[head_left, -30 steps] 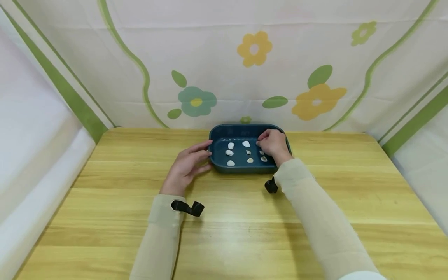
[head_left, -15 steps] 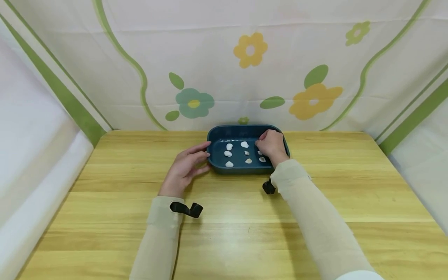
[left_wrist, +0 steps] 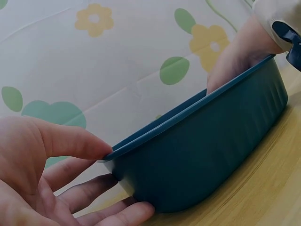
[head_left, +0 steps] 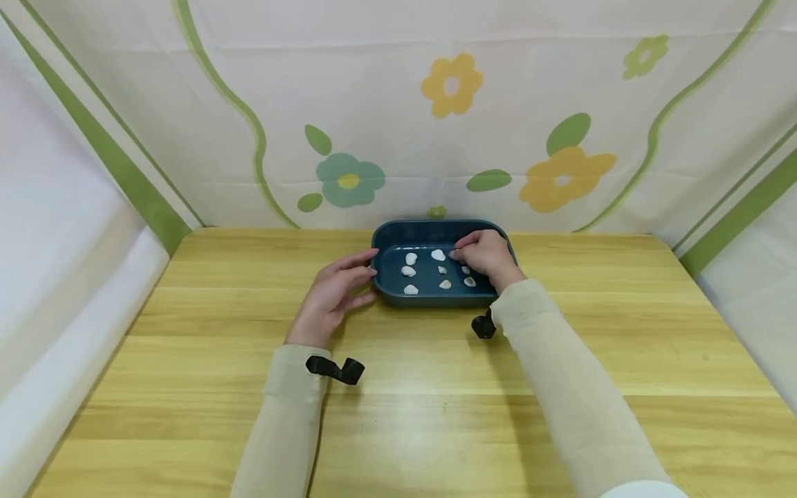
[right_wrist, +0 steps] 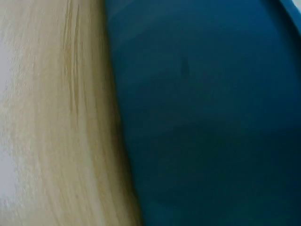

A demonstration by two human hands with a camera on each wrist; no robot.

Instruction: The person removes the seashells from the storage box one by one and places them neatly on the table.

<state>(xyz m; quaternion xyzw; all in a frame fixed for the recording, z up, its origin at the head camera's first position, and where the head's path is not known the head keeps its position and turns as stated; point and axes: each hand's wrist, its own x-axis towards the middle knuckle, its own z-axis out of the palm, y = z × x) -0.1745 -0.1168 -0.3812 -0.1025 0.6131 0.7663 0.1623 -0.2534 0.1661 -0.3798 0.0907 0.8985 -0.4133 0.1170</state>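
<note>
A dark blue tray (head_left: 398,301) stands at the back of the table, with several small shells (head_left: 438,255) laid in rows on its floor. My left hand (head_left: 326,297) touches the tray's left end. In the left wrist view its thumb (left_wrist: 80,141) meets the rim, and the loosely extended fingers (left_wrist: 127,215) lie against the outer wall. Inside the tray's right part, my right hand (head_left: 488,256) pinches a small shell, mostly hidden by the fingertips. Two shells (head_left: 470,281) lie just below that hand. Only the tray's side (right_wrist: 197,113) and the table fill the right wrist view.
The wooden table (head_left: 398,415) reaches toward me in front of the tray. A flower-patterned cloth (head_left: 398,104) hangs directly behind it. White cloth sides (head_left: 75,277) stand left and right. Black wrist mounts (head_left: 336,369) project from the sleeves.
My right hand's fingertips have shifted slightly left inside the tray, and more of the pinching fingers shows. My left hand stays at the tray's left end. The head view sways a little.
</note>
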